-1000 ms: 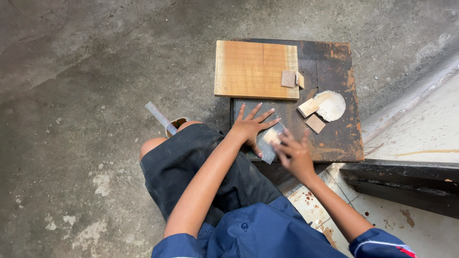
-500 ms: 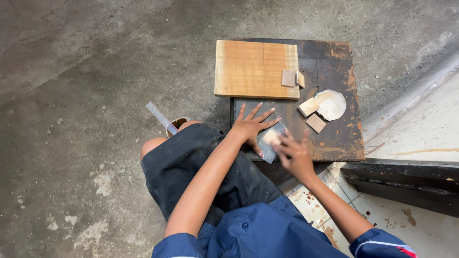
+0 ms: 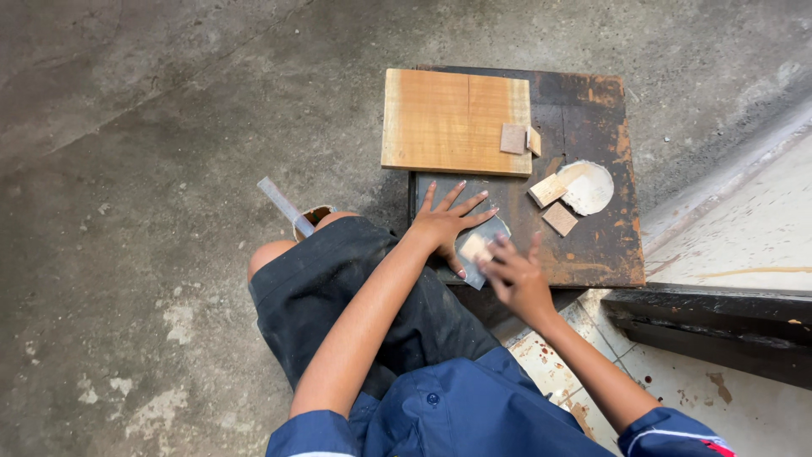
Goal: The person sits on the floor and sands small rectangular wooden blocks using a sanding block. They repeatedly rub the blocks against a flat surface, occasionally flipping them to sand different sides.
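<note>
Block (image 3: pixel 474 247): I press it on sandpaper (image 3: pixel 482 254), right hand (image 3: pixel 516 275) fingers together; long axis unclear. Left hand (image 3: pixel 446 222) spread flat.

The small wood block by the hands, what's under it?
The small wood block lies on a grey sheet atop the dark table. The left hand and right hand cover the rest.

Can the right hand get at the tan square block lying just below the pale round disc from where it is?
Probably yes: the right hand sits near the tan square block on the dark board, with only bare board between them.
</note>
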